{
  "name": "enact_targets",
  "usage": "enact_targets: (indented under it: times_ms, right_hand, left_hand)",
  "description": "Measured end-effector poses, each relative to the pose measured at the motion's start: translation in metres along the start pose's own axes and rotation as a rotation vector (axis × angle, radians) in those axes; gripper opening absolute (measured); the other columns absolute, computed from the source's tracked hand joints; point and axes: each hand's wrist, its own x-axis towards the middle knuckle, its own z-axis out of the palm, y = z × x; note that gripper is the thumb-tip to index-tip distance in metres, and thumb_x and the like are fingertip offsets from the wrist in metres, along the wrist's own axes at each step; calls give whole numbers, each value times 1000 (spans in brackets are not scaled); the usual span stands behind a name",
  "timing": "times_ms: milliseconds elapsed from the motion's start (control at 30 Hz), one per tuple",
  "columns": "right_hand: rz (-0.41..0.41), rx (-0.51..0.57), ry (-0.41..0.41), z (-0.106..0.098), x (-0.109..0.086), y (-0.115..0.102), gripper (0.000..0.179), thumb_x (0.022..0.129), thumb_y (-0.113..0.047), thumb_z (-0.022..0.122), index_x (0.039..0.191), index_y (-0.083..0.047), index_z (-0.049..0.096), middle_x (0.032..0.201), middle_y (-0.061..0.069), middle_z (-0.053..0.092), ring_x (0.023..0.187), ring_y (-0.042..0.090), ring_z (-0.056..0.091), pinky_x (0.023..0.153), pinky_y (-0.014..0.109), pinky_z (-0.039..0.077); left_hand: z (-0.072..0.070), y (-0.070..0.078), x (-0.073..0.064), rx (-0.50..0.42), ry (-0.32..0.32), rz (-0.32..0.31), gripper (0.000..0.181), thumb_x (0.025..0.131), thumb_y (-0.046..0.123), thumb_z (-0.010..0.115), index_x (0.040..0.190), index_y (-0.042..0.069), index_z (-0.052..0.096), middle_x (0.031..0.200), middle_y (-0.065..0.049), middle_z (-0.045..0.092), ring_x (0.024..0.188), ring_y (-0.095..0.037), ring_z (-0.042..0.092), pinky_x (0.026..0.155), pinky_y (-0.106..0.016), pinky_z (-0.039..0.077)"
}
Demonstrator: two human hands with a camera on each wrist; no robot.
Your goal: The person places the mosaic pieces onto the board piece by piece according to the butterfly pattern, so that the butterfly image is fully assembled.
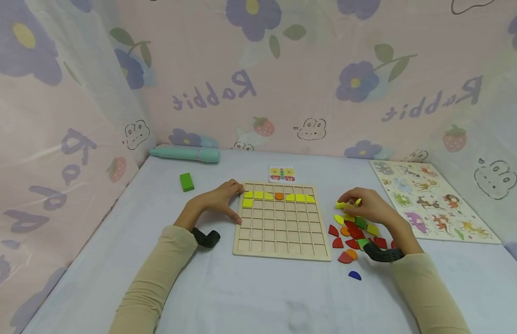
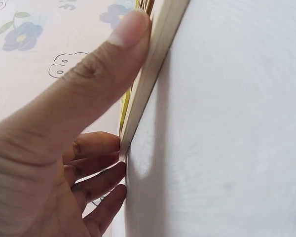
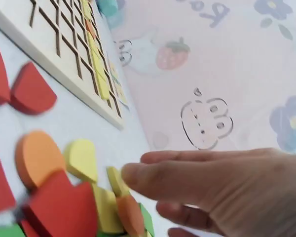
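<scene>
A wooden grid board lies in the middle of the table, with a row of yellow pieces and an orange disc in its top cells. My left hand holds the board's upper left corner. In the left wrist view the thumb lies along the board's edge and the fingers curl beside it. My right hand hovers over a pile of coloured pieces right of the board. It pinches a yellow piece at its fingertips.
A pattern card lies behind the board. A green block and a teal pen-like case sit at the back left. An animal puzzle board is at the right. A blue piece lies alone in front. Pink curtain walls enclose the table.
</scene>
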Motion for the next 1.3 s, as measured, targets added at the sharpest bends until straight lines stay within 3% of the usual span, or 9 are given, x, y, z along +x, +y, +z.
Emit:
enact_targets:
  times_ms: [300, 533, 667, 1033, 1167, 1300]
  right_hand:
    - [38, -8, -70, -7, -8, 12, 27, 78, -16, 75, 102, -5, 68, 92, 6, 62, 87, 25, 53, 78, 41, 47]
    - [73, -13, -19, -2, 1, 5, 30, 78, -21, 76, 102, -6, 67, 87, 3, 61, 81, 21, 51, 71, 29, 46]
    - [30, 9, 37, 13, 16, -15, 29, 79, -23, 76, 100, -6, 68, 88, 3, 63, 79, 19, 52, 68, 28, 47]
    - [-237, 135, 70, 69, 71, -96, 22, 77, -18, 77, 94, -7, 67, 87, 1, 66, 74, 14, 56, 66, 28, 48]
    - [-300, 103, 66, 89, 91, -119, 17, 78, -19, 77, 87, -10, 67, 83, -2, 65, 73, 12, 55, 65, 26, 47]
    - [-311, 59, 74, 104, 102, -132, 13, 79, -22, 75, 85, -12, 68, 81, -5, 65, 73, 10, 55, 67, 25, 47]
  left_hand:
    - [0, 0, 0, -5, -2, -1, 86, 63, 42, 85, 128, 3, 45, 133, -10, 37, 128, -25, 32, 109, -42, 27]
    - [0, -2, -1, 0, -2, 4, 87, 63, 42, 84, 129, 2, 44, 134, -11, 37, 128, -26, 32, 109, -42, 27]
    - [0, -2, 0, 0, -2, -1, 87, 63, 42, 85, 129, 3, 44, 134, -10, 37, 129, -26, 32, 110, -41, 26]
    - [-1, -4, 0, -1, -8, -7, 88, 63, 43, 84, 129, 3, 44, 132, -9, 38, 127, -24, 32, 109, -41, 27]
    - [-1, -5, 1, -8, -6, -3, 88, 62, 42, 85, 130, 3, 43, 131, -9, 39, 126, -24, 33, 109, -41, 27]
    - [0, -5, 2, -9, -9, 5, 88, 62, 43, 85, 129, 4, 43, 130, -9, 39, 124, -23, 34, 108, -40, 28]
